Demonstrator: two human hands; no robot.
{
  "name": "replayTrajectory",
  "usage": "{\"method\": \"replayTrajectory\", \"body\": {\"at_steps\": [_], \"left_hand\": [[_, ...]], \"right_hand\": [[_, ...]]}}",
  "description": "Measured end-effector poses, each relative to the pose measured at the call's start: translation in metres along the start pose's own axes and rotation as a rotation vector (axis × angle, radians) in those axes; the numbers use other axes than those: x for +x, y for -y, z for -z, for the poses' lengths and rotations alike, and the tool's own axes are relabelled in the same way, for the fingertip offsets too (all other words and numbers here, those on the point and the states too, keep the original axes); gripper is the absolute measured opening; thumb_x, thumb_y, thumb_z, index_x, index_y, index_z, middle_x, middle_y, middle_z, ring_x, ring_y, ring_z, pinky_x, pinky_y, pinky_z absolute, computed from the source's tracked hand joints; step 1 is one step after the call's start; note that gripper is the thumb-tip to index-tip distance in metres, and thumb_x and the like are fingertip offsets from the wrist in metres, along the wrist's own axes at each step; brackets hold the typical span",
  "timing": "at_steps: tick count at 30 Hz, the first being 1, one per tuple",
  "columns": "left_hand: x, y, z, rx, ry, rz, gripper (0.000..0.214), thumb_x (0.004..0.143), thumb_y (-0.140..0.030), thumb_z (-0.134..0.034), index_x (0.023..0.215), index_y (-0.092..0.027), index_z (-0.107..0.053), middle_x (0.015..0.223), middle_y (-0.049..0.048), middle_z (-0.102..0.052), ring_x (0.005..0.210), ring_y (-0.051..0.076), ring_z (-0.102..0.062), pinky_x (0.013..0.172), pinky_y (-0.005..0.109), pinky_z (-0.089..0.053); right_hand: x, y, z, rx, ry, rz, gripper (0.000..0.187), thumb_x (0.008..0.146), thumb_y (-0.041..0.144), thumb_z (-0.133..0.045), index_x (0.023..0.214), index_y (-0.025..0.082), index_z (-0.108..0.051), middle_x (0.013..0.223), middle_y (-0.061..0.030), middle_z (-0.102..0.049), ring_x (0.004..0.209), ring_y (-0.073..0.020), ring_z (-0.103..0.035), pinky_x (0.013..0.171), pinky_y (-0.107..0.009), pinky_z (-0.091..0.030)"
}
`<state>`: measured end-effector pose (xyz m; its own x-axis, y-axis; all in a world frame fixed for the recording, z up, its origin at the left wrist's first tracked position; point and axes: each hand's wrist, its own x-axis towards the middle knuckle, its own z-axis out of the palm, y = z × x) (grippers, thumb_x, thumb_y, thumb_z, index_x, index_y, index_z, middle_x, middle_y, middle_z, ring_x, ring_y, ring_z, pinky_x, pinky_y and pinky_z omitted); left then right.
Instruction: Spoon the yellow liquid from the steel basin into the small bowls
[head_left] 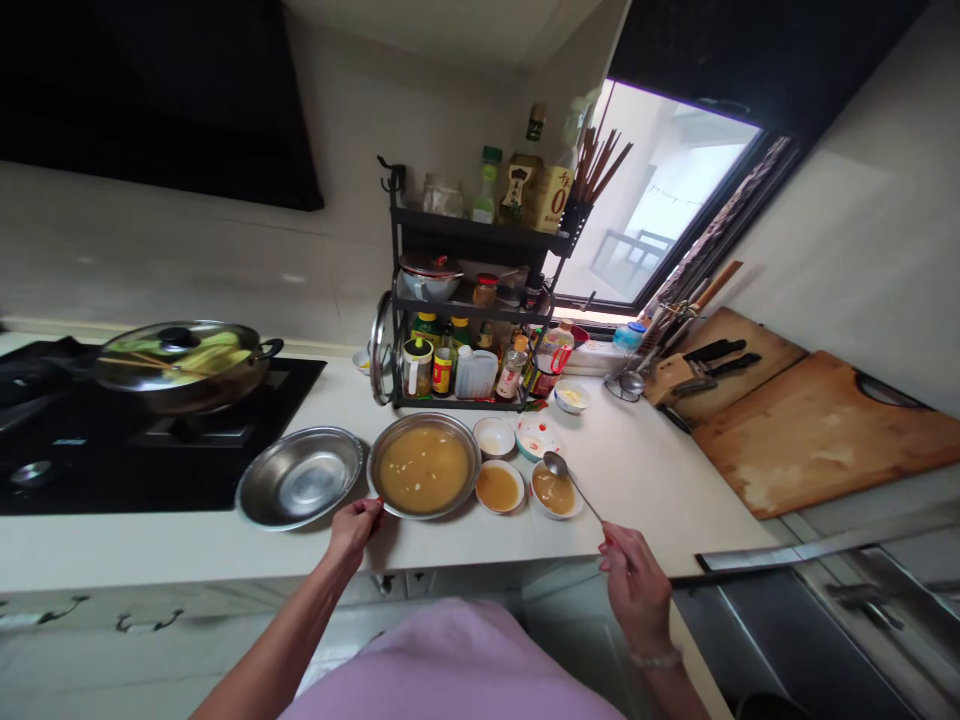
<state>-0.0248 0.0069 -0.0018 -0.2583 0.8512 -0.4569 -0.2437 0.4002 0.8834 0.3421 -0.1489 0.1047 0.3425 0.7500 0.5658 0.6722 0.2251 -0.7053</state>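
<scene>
My right hand (636,585) is closed round the handle of a metal ladle (556,464), whose bowl is over a small white bowl of brownish soup (555,492). With its fingers pinched, my left hand (357,528) grips the near rim of a wide metal basin (367,470), which holds cloudy yellow-brown soup with pale bits. Between the basin and the ladled bowl stands another small bowl of soup (500,488). Behind these are a small white bowl (494,437) and a bowl with red spots (537,436).
An empty metal basin (300,478) sits left, beside the black stove (180,470) with a lidded pan (184,365). A black rack (469,222) of bottles and jars stands behind. Cutting boards (832,435) and a knife block (671,378) are at right, near the sink (787,640).
</scene>
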Motion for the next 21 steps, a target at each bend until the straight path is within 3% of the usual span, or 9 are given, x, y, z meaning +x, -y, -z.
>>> {"method": "replayTrajectory", "body": {"at_steps": [6,12,16,21], "left_hand": [[-0.003,-0.003,-0.003,-0.013,0.015,0.019,0.029,0.04,-0.038,-0.07,0.051,-0.017,-0.052,0.045,-0.0024,-0.053,0.043,0.009,-0.045,0.046,0.025,-0.036],[-0.006,0.002,-0.005,-0.017,0.024,0.006,0.028,0.043,-0.037,-0.07,0.051,-0.017,-0.052,0.046,-0.002,-0.053,0.042,0.009,-0.044,0.046,0.024,-0.035],[-0.006,0.004,-0.005,-0.03,0.032,0.001,0.029,0.044,-0.038,-0.071,0.05,-0.017,-0.051,0.046,-0.0016,-0.054,0.042,0.009,-0.044,0.046,0.024,-0.035],[-0.005,0.004,-0.005,-0.043,0.038,0.011,0.028,0.044,-0.036,-0.07,0.051,-0.017,-0.051,0.045,-0.0024,-0.053,0.042,0.009,-0.044,0.045,0.023,-0.034]], "right_hand": [[0.008,0.032,-0.068,0.375,-0.027,-0.251,0.023,0.084,0.037,-0.056,0.093,0.019,-0.068,0.067,-0.0011,-0.062,0.045,-0.0116,-0.054,0.042,-0.025,-0.05],[0.005,0.037,-0.136,0.464,0.202,-0.248,0.024,0.081,0.041,-0.059,0.086,0.021,-0.07,0.066,-0.0007,-0.062,0.046,-0.0104,-0.055,0.04,-0.022,-0.048],[0.0,0.033,-0.154,0.492,0.25,-0.356,0.033,0.081,0.048,-0.056,0.088,0.018,-0.067,0.056,0.002,-0.058,0.04,-0.0099,-0.052,0.036,-0.02,-0.045],[0.002,0.024,-0.153,0.582,0.106,-0.545,0.041,0.078,0.055,-0.059,0.09,0.015,-0.059,0.051,0.0032,-0.059,0.036,-0.0099,-0.051,0.034,-0.02,-0.043]]}}
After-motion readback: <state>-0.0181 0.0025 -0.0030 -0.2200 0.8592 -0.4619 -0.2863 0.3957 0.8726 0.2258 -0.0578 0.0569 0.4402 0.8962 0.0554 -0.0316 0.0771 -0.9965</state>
